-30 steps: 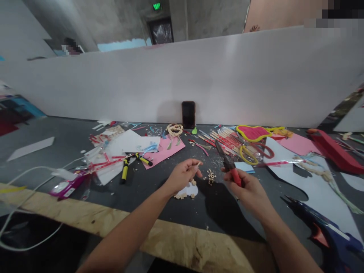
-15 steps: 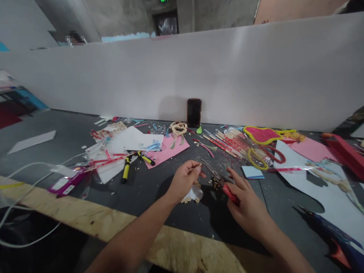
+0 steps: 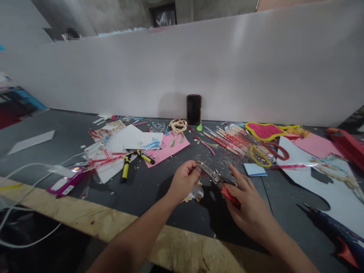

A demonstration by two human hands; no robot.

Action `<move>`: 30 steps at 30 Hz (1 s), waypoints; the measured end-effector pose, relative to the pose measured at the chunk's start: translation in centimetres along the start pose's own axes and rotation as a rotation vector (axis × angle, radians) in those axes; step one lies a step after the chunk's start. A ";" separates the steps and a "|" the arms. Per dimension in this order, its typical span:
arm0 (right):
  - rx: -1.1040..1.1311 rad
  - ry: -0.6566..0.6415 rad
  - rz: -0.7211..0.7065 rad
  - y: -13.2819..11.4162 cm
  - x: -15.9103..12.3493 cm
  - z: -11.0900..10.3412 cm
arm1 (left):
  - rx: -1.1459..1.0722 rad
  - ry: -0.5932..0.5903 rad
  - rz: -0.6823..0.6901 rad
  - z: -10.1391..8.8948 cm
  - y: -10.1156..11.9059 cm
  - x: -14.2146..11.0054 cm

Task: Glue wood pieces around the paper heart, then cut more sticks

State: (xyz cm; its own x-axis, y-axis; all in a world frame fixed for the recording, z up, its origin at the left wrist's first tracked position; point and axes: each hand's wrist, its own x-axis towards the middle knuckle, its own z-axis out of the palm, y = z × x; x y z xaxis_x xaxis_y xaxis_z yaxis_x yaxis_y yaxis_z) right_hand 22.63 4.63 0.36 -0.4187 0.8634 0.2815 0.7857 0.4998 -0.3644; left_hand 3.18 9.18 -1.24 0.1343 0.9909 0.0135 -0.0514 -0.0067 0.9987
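My left hand point(image 3: 184, 181) is closed in a pinch on a thin pale stick, whose tip was plainer a moment ago and is mostly hidden now. In my right hand point(image 3: 247, 199) are red-handled shears point(image 3: 211, 172), their blades reaching left to the fingertips of my left hand. Below the hands lies a small white paper shape point(image 3: 196, 192) with little wooden pieces along its edge, partly covered by my left hand. Several loose wooden bits show behind the shears.
Yellow-and-black pliers point(image 3: 125, 169), white sheets and pink paper point(image 3: 170, 149) lie left. A phone point(image 3: 193, 109) leans on the partition behind a beaded ring point(image 3: 178, 125). Right are patterned sticks point(image 3: 224, 139), a blue notepad point(image 3: 256, 170) and a blue glue gun point(image 3: 330, 229).
The shears have swung from pointing up and away to pointing left, and their blades have come to my left fingertips. My left hand keeps its pinch. The view has shifted slightly.
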 end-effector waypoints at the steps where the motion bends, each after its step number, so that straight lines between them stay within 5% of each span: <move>1: -0.002 -0.003 -0.001 0.0 0.0 0.0 | 0.004 0.001 -0.001 0.0 0.0 0.0; 14: -0.005 -0.068 -0.088 0.0 0.4 -0.2 | 0.071 0.006 0.002 -0.4 -0.1 0.0; 30: -0.142 -0.045 0.065 0.2 0.2 1.1 | 0.067 0.015 0.040 -0.2 -0.4 -0.2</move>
State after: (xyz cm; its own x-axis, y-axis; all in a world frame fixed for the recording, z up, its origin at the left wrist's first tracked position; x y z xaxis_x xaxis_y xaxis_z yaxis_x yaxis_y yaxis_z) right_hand 22.22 4.94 -0.62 -0.3826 0.8972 0.2204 0.8668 0.4311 -0.2506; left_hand 2.98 9.00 -1.66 0.1190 0.9915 0.0530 0.0105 -0.0547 0.9984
